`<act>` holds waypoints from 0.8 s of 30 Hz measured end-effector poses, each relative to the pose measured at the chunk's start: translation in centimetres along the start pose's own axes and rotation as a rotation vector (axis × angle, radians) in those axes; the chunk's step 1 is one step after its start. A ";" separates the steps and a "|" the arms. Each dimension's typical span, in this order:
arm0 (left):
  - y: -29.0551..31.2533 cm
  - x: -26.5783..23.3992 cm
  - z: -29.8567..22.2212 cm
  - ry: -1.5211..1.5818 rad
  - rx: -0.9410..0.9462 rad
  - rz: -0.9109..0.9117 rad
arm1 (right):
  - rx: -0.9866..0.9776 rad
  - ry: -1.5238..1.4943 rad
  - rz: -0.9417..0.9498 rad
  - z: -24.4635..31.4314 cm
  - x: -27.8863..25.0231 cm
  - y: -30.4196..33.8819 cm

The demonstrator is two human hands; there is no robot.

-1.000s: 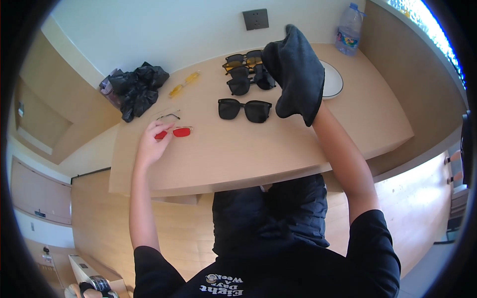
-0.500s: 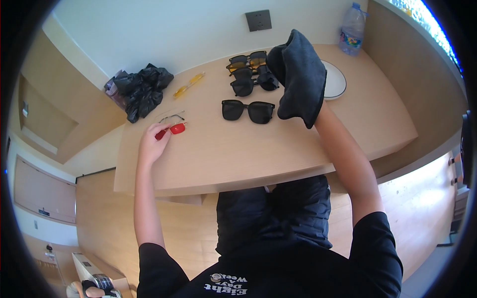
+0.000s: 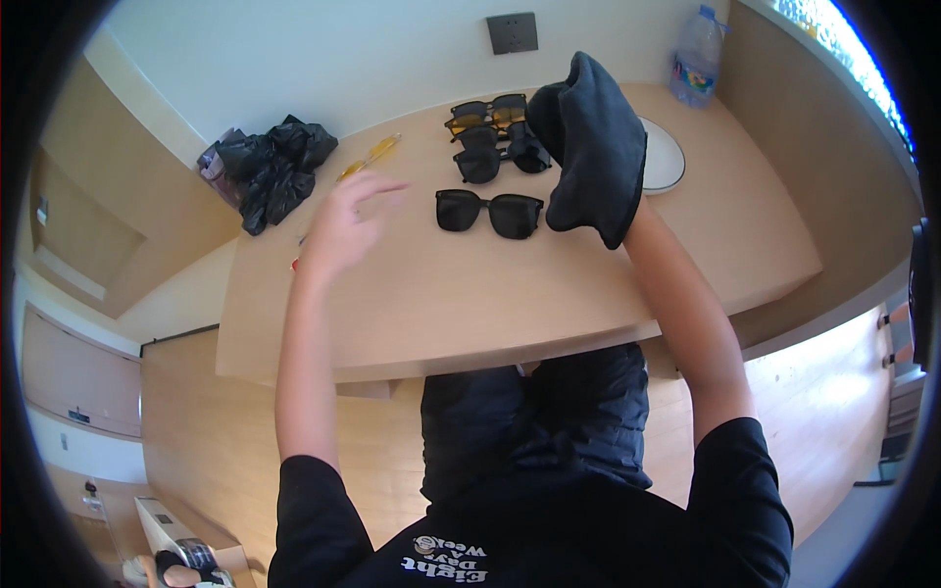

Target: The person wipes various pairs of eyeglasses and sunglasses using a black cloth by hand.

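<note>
"Black cloth (image 3: pixel 603 147) over the right hand: fingers clenched?"

"Can't tell; they're hidden inside."

"And the left hand (image 3: pixel 343 225)?"

"Blurred, fingers loose and empty; yellow glasses (image 3: pixel 377 152) just beyond them, big sunglasses (image 3: pixel 512 215) to their right, red glasses (image 3: pixel 295 264) behind them, mostly hidden by the wrist."

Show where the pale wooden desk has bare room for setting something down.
Bare: the desk between its front edge and the large black sunglasses, and its right end, beyond the round white plate. Crowded: the back middle, where dark-framed sunglasses cluster left of the black fabric.
</note>
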State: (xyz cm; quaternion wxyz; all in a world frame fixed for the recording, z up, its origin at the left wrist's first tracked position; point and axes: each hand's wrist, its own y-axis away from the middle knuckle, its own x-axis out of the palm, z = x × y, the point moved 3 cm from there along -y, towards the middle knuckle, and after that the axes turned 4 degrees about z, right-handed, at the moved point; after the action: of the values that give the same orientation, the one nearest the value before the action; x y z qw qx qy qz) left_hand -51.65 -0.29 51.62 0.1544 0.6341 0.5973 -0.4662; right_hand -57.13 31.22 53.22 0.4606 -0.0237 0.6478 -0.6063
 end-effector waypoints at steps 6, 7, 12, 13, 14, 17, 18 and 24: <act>-4.9 5.9 -1.9 -0.106 0.169 0.318 | -0.047 -0.075 -0.128 -0.4 0.8 0.7; -5.1 6.2 -1.6 -0.118 0.075 0.443 | -0.045 -0.079 -0.134 -0.7 1.0 0.4; -4.6 7.4 -1.1 0.073 0.033 0.364 | -0.217 -0.087 -0.280 -1.5 1.0 0.1; -4.4 7.6 -1.3 0.069 0.063 0.368 | -0.229 -0.139 -0.251 -1.6 1.0 0.1; -4.2 7.8 -1.5 0.064 0.093 0.372 | -0.242 -0.189 -0.223 -1.7 0.9 0.0; -3.7 8.0 -1.5 -0.068 0.032 0.315 | -0.128 -0.087 -0.063 -0.9 0.5 -0.1; -3.6 7.9 -1.5 -0.069 0.032 0.312 | -0.131 -0.087 -0.064 -0.5 0.4 -0.3; -3.7 7.1 -0.4 0.181 -0.228 0.237 | -0.169 -0.219 -0.022 -0.6 0.4 -0.6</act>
State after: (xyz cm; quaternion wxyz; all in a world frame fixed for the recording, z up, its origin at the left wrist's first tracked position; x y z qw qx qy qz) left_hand -55.88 5.26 47.71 0.2247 0.7178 0.5788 -0.3151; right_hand -58.06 31.29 53.41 0.5183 -0.1357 0.6421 -0.5483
